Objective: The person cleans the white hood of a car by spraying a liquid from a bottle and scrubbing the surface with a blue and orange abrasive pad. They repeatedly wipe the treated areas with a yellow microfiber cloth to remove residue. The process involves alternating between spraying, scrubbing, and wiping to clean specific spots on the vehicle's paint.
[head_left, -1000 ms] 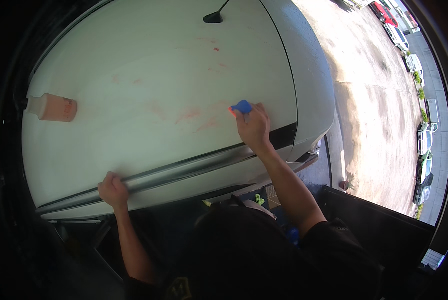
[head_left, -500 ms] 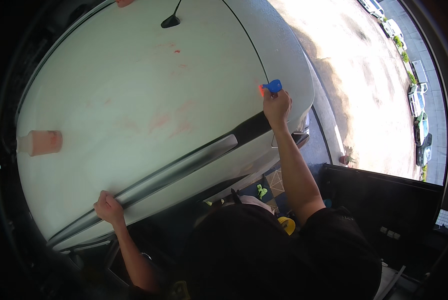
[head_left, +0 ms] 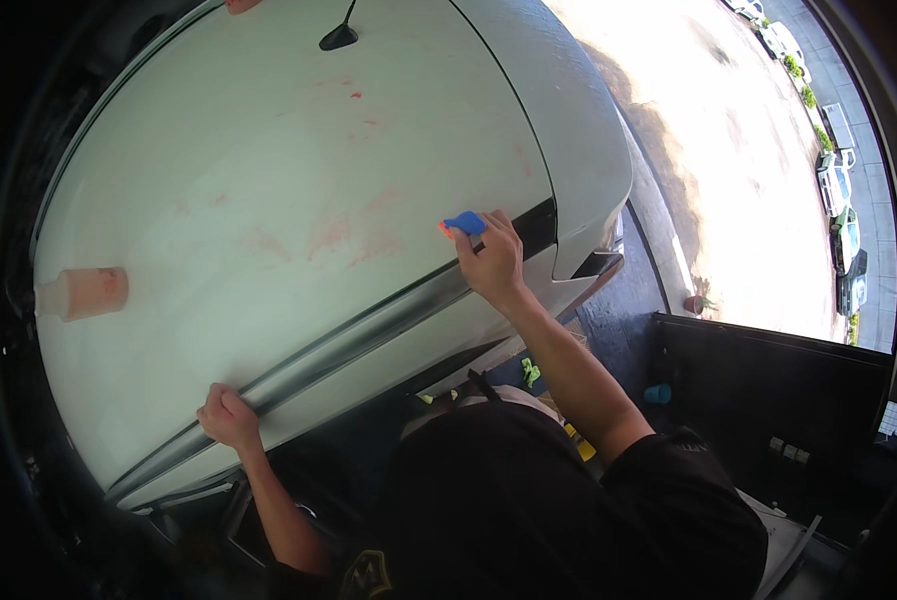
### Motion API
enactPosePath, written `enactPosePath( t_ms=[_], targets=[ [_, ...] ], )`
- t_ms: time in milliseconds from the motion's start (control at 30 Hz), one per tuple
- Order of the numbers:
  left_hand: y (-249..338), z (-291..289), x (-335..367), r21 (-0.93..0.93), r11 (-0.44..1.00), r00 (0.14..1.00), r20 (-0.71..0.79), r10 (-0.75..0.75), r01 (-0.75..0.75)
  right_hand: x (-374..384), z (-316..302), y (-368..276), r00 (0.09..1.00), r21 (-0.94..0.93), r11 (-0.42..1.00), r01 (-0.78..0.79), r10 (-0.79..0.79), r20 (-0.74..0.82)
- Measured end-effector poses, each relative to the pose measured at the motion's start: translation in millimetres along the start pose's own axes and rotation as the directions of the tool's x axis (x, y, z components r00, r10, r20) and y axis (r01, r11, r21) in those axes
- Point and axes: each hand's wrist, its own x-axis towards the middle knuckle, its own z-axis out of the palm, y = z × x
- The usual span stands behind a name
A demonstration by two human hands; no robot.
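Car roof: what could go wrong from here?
The right hand holds a blue scraper on the white roof; pressed at an angle, its edge might scratch the paint. The bottle lies loose on the curved roof and could roll off. The left hand only grips the dark rail; a slip could cost balance.

A small black antenna (head_left: 340,36) stands at the top of the view, an orange-pink bottle (head_left: 83,293) lies far to the left, parked cars (head_left: 840,215) line the sunlit pavement (head_left: 728,170) at right, and a dark open car door (head_left: 778,385) sits below them.
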Motion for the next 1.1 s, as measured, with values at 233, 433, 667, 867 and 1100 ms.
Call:
enactPosePath(
  t_ms=[233, 433, 667, 867, 1100],
  targets=[
    [1.0, 6.4, 0.9, 0.000, 1.000, 1.000, 0.009, 0.010, -0.010, 19.1, 0.3, 7.5, 1.000, -0.080, 0.996, 0.028, -0.029, -0.007],
    [0.3, 0.4, 1.7, -0.010, 1.000, 0.998, 0.050, -0.022, 0.022, 18.1, -4.2, -1.9, 0.999, -0.111, 0.993, 0.035, -0.034, 0.012],
    [22.7, -15.8, 10.0, -0.004, 0.986, 0.934, 0.322, -0.154, 0.164, -20.1, 12.1, -33.8, 0.990, 0.057, 0.994, 0.096, -0.101, 0.102],
    [52.6, -4.4, 7.9, -0.013, 1.000, 0.943, 0.332, -0.017, 0.023, 1.0, -19.3, 32.0, 0.993, -0.047, 0.998, -0.044, 0.038, -0.114],
    [74.3, 4.1, -2.3, -0.021, 0.998, 0.939, 0.339, -0.047, 0.057, -7.6, -22.9, 23.4, 0.998, 0.013, 1.000, 0.028, -0.027, -0.051]
  ],
)
